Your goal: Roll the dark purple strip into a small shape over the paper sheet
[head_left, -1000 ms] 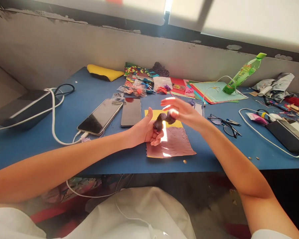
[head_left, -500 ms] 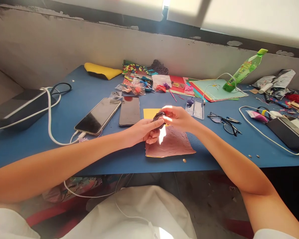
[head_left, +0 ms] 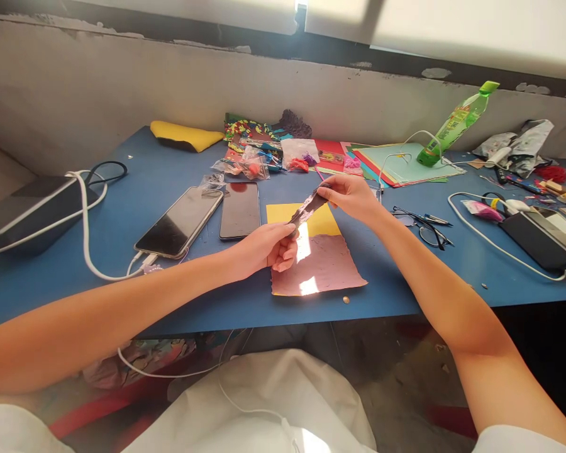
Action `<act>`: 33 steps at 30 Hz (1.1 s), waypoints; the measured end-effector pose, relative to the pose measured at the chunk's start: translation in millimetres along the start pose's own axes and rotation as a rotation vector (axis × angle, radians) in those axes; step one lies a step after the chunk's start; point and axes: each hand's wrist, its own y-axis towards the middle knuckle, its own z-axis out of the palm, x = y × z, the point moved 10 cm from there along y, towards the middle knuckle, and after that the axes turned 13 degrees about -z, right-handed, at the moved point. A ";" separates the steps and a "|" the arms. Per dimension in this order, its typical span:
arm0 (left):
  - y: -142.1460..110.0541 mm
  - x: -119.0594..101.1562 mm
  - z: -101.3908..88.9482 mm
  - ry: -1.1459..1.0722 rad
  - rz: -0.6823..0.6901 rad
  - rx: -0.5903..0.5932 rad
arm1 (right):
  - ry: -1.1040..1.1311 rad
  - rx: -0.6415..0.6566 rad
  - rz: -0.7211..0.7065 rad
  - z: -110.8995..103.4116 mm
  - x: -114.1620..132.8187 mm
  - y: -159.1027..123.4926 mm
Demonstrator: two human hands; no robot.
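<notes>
On L, phone w/ white cable [head_left: 179, 223] is laid on blue table [head_left: 387, 292]. Far ctr-L, orange bits [head_left: 255, 168] are kept in clear bag [head_left: 231, 167]. Near end of dark grey strip [head_left: 310, 206] is pinched btwn L hand [head_left: 277, 245] thumb & fingers, other fingers curled; strip is held above yellow sheet [head_left: 318, 220] w/ pink layer [head_left: 327, 264]. Far end is pinched by R hand [head_left: 351, 196] thumb & fingertips. Clear case [head_left: 378, 195] is mostly hidden behind R hand; contents can't be told. Far R, capped green bottle [head_left: 457, 126] is seen tilted, fill lvl unclear.

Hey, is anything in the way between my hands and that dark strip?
Nothing visible: your left hand pinches the dark strip directly at its nearer end, your right hand at its farther end.
</notes>
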 end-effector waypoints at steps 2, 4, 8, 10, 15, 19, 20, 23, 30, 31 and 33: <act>-0.3 0.0 0.1 -0.012 -0.003 0.004 | -0.061 -0.072 0.001 -13.7 -4.3 1.4; -0.8 0.6 -0.2 -0.020 -0.010 0.008 | -0.072 -0.136 0.008 -23.0 -4.2 0.9; -1.9 2.4 -1.3 -0.007 -0.019 0.012 | 0.083 -0.196 -0.034 -19.7 18.6 -3.6; -2.7 0.2 -1.6 -0.013 0.009 0.014 | 0.176 -0.170 -0.066 -6.8 35.8 -7.3; -4.6 -5.9 7.0 0.038 0.075 0.082 | 0.241 -0.039 -0.091 31.7 56.5 -18.3; -6.5 -7.9 13.6 0.054 0.113 0.157 | 0.242 0.103 -0.046 52.6 51.2 -23.9; -6.7 -7.6 13.8 0.062 0.115 0.161 | 0.219 0.153 -0.048 56.8 51.7 -24.9; -6.5 -5.0 12.2 0.136 0.098 0.129 | 0.110 0.308 -0.078 67.9 57.6 -28.4; -8.0 -2.2 11.7 0.183 0.053 0.110 | 0.081 0.468 -0.185 83.5 72.8 -35.6; -8.1 -3.4 11.3 0.168 0.063 0.108 | 0.090 0.468 -0.176 83.5 70.9 -35.5; -7.9 -6.2 7.8 0.131 0.087 0.074 | 0.066 0.425 -0.164 78.8 65.7 -32.7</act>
